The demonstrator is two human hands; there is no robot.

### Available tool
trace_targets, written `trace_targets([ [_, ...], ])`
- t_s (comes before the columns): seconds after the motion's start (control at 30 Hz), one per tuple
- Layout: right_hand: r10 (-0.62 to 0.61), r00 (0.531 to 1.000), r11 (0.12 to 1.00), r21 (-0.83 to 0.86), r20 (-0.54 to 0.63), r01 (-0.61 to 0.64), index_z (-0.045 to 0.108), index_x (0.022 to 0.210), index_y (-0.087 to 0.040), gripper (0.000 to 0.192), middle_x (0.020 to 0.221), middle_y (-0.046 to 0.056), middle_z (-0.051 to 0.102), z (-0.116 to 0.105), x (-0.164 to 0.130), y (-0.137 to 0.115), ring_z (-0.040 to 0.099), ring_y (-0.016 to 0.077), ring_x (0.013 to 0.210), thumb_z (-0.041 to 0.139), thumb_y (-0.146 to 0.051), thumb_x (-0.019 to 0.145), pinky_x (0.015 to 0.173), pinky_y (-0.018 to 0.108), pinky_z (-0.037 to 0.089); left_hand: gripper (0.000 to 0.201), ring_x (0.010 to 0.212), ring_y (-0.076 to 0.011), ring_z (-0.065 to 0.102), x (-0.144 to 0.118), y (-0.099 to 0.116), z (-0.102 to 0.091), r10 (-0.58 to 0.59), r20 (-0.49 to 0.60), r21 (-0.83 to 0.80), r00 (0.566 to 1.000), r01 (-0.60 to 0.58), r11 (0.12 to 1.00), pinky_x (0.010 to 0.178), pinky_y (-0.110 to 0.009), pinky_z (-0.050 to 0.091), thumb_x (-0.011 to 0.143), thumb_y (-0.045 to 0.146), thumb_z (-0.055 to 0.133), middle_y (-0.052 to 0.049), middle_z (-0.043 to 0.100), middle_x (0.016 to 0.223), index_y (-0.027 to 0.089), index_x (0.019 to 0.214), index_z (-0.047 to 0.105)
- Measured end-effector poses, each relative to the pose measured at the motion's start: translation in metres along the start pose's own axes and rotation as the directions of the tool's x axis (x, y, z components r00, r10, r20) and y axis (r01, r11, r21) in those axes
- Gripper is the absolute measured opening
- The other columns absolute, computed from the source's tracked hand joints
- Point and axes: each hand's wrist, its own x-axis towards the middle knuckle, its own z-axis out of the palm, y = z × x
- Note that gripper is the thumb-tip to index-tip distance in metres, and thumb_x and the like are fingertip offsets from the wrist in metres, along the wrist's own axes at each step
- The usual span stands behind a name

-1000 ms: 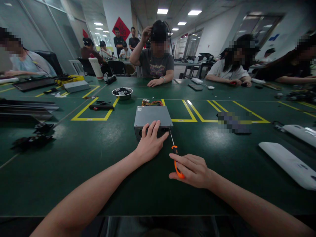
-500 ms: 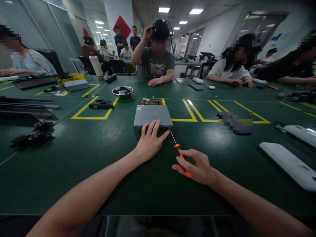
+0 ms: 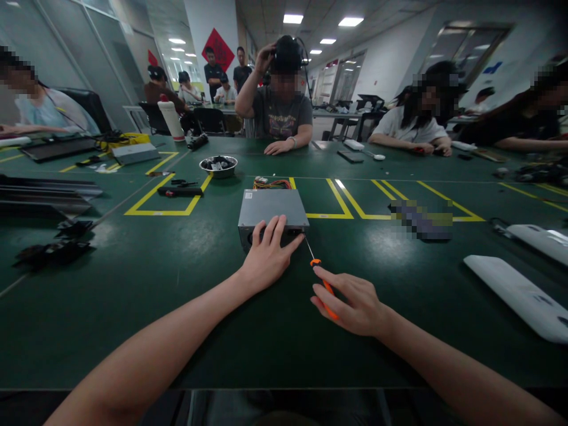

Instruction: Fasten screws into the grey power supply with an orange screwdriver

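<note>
Gray metal box (image 3: 273, 206) rests on a green table (image 3: 239, 355) in the head view, the left hand (image 3: 268, 260) open over its near edge, the right hand (image 3: 355, 302) gripping an orange-handled screwdriver (image 3: 328, 288), tip at the near right corner.

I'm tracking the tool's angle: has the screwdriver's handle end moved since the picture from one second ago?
Yes, to the right: judged against the yellow tape laid beyond it, the screwdriver's handle end has swung rightward.
</note>
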Motion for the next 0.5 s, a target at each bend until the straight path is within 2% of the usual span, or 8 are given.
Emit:
trace_targets([
  [0.13, -0.062, 0.994, 0.993, -0.106, -0.092, 0.052, 0.058, 0.085, -0.018, 0.015, 0.095, 0.012, 0.065, -0.0002, 0.0029, 0.0003, 0.061, 0.0112, 0.066, 0.064, -0.024, 0.073, 0.056, 0.021, 0.05, 0.052, 0.129, -0.033, 0.024, 0.0002, 0.0006, -0.0016, 0.0, 0.006, 0.004, 1.0, 0.0, 1.0, 0.101, -0.051, 0.02, 0.075, 0.022, 0.058, -0.014, 0.029, 0.139, 0.029, 0.125, 0.046],
  [0.3, -0.092, 0.993, 0.991, -0.1, -0.078, 0.084, 0.056, 0.086, -0.016, 0.016, 0.094, 0.012, 0.064, -0.0006, 0.0012, 0.0013, 0.062, 0.0134, 0.076, 0.064, -0.021, 0.072, 0.062, 0.022, 0.052, 0.054, 0.128, -0.0331, 0.024, -0.0002, 0.0004, -0.0014, -0.003, 0.0, -0.002, 1.0, 0.003, 1.0, 0.101, -0.05, 0.02, 0.075, 0.021, 0.058, -0.013, 0.03, 0.139, 0.029, 0.126, 0.045],
  [0.5, -0.083, 0.992, 0.994, -0.082, -0.094, 0.076, 0.055, 0.086, -0.016, 0.014, 0.094, 0.011, 0.064, -0.0055, 0.0023, -0.0002, 0.063, 0.0134, 0.076, 0.061, -0.018, 0.073, 0.061, 0.022, 0.053, 0.053, 0.129, -0.0332, 0.023, -0.0006, -0.0002, -0.0004, 0.005, 0.005, -0.002, 1.0, -0.005, 1.0, 0.101, -0.051, 0.02, 0.075, 0.022, 0.059, -0.014, 0.03, 0.139, 0.029, 0.126, 0.045],
])
